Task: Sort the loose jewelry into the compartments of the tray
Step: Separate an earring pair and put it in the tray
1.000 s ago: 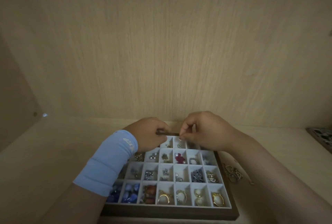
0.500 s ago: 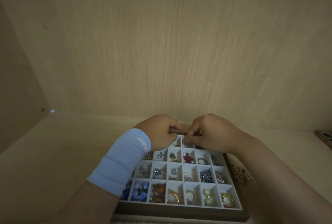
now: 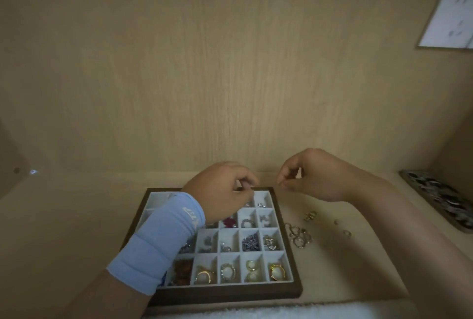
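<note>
left hand [image 3: 222,192] over far row of tray [image 3: 225,293], right hand [image 3: 316,178] just past its corner; both grips pinched together, contents unclear

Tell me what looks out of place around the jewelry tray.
Several pieces lie on the shelf right of the tray, outside any compartment: a tangle of silver rings beside its right rim, a gold piece just beyond, and two small rings farther right. Nothing looks damaged.

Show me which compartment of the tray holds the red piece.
The red piece lies in the tray's second row from the far edge, third compartment from the right, beside the left hand. Its neighbours on the right hold silvery pieces.
</note>
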Motion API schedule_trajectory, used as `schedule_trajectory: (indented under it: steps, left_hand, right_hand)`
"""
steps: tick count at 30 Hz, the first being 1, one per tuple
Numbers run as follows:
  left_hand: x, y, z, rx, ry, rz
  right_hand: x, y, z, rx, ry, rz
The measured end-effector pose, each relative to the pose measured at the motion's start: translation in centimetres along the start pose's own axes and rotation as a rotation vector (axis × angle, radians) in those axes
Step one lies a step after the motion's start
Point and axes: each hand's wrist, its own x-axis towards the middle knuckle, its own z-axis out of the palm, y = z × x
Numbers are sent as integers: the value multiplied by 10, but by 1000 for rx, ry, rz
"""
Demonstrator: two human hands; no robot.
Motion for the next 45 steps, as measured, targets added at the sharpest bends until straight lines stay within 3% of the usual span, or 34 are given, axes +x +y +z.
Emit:
schedule_trajectory:
  steps: [7,11,17,29,34,37,41,45]
  left_hand:
    - [27,47,43,134,-135,64]
    - [31,53,55,258,-149,64]
    - [25,43,61,186,-107,76]
    - [21,58,64,325,-74,153]
    - [22,59,62,327,-51,127]
    - [22,55,63,226,-5,32]
    - [24,50,53,-176,26,-158]
    - [25,50,34,-331,112,-117]
  right_hand:
    - [-31,19,10,7,-243,98]
    - [-30,19,20,-49,-235,82]
    - [-28,20,21,-107,-254,65]
    - [-29,23,19,-207,-208,106]
    - [-28,28,17,-64,-240,119]
    - [-25,34,13,88,-155,116]
    - [-26,32,4,289,31,82]
    - [-24,22,5,544,155,90]
